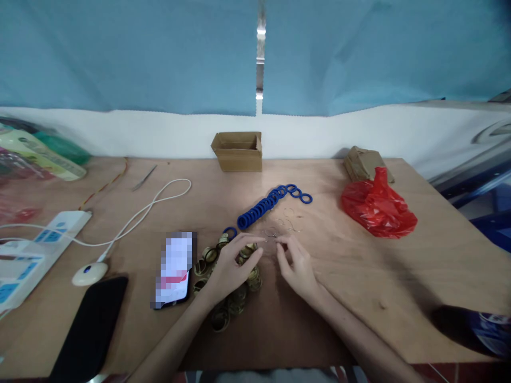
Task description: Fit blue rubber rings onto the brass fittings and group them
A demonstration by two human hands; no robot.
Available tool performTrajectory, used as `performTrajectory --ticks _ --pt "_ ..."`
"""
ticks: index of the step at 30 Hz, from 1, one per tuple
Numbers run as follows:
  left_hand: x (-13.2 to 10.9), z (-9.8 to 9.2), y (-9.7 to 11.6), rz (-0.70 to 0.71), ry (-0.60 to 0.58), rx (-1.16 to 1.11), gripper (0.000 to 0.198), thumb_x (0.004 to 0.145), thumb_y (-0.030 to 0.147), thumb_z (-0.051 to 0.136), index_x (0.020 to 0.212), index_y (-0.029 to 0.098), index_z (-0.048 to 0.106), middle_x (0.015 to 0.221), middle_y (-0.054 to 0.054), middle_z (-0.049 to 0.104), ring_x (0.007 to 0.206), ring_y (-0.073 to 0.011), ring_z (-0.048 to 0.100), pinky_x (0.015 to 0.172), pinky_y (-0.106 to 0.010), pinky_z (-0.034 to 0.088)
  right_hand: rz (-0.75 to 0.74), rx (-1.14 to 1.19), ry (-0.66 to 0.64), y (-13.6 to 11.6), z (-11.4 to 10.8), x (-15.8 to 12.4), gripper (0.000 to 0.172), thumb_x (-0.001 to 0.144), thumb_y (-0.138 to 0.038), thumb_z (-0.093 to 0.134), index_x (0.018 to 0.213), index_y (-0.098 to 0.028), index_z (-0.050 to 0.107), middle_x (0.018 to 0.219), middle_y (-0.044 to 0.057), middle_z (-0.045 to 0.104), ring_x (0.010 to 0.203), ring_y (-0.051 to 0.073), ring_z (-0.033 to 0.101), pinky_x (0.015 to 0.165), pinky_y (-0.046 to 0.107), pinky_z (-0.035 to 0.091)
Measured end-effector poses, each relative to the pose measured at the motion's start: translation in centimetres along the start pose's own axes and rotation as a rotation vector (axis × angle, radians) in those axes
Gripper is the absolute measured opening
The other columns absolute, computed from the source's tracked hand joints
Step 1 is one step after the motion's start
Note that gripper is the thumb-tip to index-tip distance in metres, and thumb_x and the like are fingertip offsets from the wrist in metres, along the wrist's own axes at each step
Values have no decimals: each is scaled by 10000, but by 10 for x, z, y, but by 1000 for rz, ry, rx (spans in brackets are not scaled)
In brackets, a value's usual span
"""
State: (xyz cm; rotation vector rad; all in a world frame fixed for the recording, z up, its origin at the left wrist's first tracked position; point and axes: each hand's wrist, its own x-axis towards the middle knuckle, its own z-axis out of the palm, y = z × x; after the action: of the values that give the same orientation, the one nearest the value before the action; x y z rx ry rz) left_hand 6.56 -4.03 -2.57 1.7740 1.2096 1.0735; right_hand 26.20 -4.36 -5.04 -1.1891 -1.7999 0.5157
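Note:
My left hand (233, 266) hovers over the near side of a heap of brass-coloured metal rings (236, 303), its thumb and index finger apart. To the right, my right hand (297, 266) is closed in a pinch, thumb against index finger. What it pinches is too small to make out. A thin wire ring (270, 232) shows just beyond both sets of fingertips; I cannot tell whether it touches the right fingers. Several thin curved wires (290, 225) lie on the table past the right hand. Blue rings (261, 207) lie overlapping in a slanting row behind the hands, and one blue ring (230, 232) sits beside the heap.
Left of the heap lie a lit phone (175, 268), a black phone-like slab (91, 330), a white puck with a cable (90, 273) and a power strip (43, 255). Tweezers (144, 177), an open cardboard box (239, 159), a red plastic bag (377, 207) and a dark bottle (475, 327) surround the work area.

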Motion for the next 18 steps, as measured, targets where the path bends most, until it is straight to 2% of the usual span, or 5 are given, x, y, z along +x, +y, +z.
performTrajectory --ticks 3,7,10,14,18 --pt "0 -3 -1 -100 56 -149 272 957 277 605 1226 258 641 1234 -70 675 1124 -213 650 1019 -365 508 97 -74 -72 15 -1 5 133 982 -185 487 1059 -203 594 850 46 651 717 185 628 673 305 522" --pt "3 -5 -3 -150 117 -284 391 946 297 622 1325 247 537 1365 -97 611 1221 -209 613 1081 -378 485 92 -118 -232 27 -4 10 82 955 -183 513 929 -203 588 749 19 620 657 174 588 629 288 467" --pt "4 -4 -3 -162 142 -341 493 905 279 675 1351 235 470 1343 -117 632 1171 -207 648 1055 -391 503 104 -70 -481 26 -17 13 74 935 -215 600 865 -209 575 729 -6 630 641 156 582 605 264 431" --pt "3 -2 -3 -232 169 -417 496 806 251 774 1229 219 517 1275 -120 691 1057 -205 698 948 -374 557 156 -28 -829 18 -39 12 273 817 -290 810 993 -232 609 733 -52 655 618 132 588 547 226 370" --pt "3 -1 -3 -259 187 -408 445 739 233 826 1117 204 594 1274 -118 701 1094 -224 695 944 -379 561 121 -75 -879 10 -41 6 324 768 -257 859 966 -241 603 736 -54 655 649 143 600 541 227 336"
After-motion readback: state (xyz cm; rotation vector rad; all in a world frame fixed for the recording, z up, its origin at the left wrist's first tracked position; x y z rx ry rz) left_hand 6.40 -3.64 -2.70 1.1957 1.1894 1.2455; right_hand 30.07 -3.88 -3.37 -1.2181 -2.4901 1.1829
